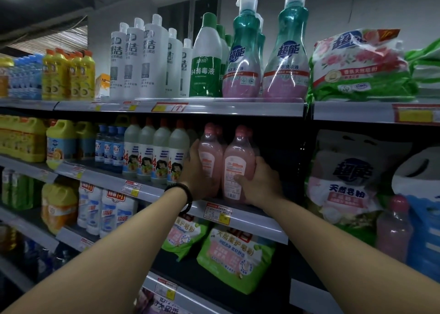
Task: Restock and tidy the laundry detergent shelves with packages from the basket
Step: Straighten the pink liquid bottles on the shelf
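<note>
One grey metal shelf (107, 179), centre frame, carries two translucent pink plastic detergent bottles side by side: the left bottle (210, 161) gripped by the left hand (197, 171), the right bottle (234, 168) by the right hand (259, 182). Sliding both squarely, bases flat, labels outward, looks wisest.

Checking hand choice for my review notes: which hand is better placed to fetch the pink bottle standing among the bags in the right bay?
Probably the right hand: it sits on the side nearer that lone pink bottle, while the left hand would have to cross both shelved pink bottles.
</note>
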The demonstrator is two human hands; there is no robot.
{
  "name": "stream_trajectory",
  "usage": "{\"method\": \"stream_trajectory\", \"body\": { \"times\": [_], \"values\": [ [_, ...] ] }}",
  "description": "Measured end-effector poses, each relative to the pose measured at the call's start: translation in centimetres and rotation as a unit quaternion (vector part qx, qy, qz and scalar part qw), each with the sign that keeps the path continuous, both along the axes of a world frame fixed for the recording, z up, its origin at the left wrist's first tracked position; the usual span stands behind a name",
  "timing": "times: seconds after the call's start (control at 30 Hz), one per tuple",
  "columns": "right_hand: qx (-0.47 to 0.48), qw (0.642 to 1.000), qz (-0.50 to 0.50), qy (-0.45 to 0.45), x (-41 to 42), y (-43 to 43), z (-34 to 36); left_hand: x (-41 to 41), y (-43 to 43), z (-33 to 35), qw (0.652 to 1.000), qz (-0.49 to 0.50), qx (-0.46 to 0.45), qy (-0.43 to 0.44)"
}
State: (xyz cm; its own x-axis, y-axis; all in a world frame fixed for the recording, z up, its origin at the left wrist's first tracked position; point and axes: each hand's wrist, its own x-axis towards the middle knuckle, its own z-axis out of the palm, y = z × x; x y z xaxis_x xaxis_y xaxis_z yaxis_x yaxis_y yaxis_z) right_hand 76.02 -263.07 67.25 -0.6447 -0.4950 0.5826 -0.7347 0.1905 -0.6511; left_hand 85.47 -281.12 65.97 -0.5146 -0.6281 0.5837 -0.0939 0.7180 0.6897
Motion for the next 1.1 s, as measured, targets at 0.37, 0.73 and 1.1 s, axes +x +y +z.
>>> {"method": "stream_trajectory", "body": {
  "times": [0.37, 0.73, 1.1],
  "values": [
    [0.036, 0.999, 0.023, -0.001, 0.2, 2.1, -0.3, 1.0, 4.6, 0.6, 0.988, 0.148, 0.018, -0.051],
    [0.069, 0.991, -0.106, 0.053, -1.5, 15.1, -2.5, -1.6, 19.9, -2.4, 0.981, -0.106, -0.163, 0.029],
    [0.06, 0.971, -0.231, -0.02, -7.0, 27.9, -6.5, -12.1, 31.8, -8.5, 0.97, -0.237, 0.001, -0.061]
  ]
}}
